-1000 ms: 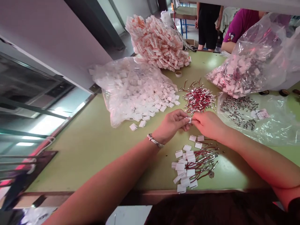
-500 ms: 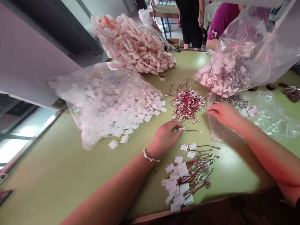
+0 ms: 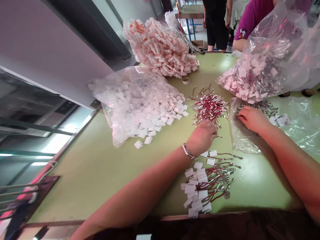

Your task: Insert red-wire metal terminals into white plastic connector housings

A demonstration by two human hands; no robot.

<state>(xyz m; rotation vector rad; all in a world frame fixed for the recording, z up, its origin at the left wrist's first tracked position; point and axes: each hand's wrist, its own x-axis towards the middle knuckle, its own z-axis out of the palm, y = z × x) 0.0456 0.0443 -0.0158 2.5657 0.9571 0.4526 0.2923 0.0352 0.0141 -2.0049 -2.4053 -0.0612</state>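
My left hand [image 3: 202,136] is closed around a short red wire lead, whose metal end [image 3: 220,136] sticks out to the right of the fingers. The rest of that lead is hidden by the hand. Just beyond it lies a heap of red wires with metal terminals [image 3: 210,106]. My right hand [image 3: 253,119] has its fingers pinched together over a clear plastic sheet, beside a pile of small metal parts [image 3: 266,108]; what the fingers hold cannot be made out. Closer to me, white connectors [image 3: 196,203] with red wires attached lie in a bunch.
On the left, a clear bag spills loose white connectors [image 3: 150,115]. Behind it is a large pile of white and orange pieces [image 3: 162,50]. A tape roll [image 3: 186,80] lies near the middle. A filled plastic bag [image 3: 255,73] stands at the back right, near a person in purple [image 3: 255,20].
The view has swung, so the scene sits further right. My left hand has moved right over the lead, covering its white connector. My right hand has moved onto the sheet by the metal parts.
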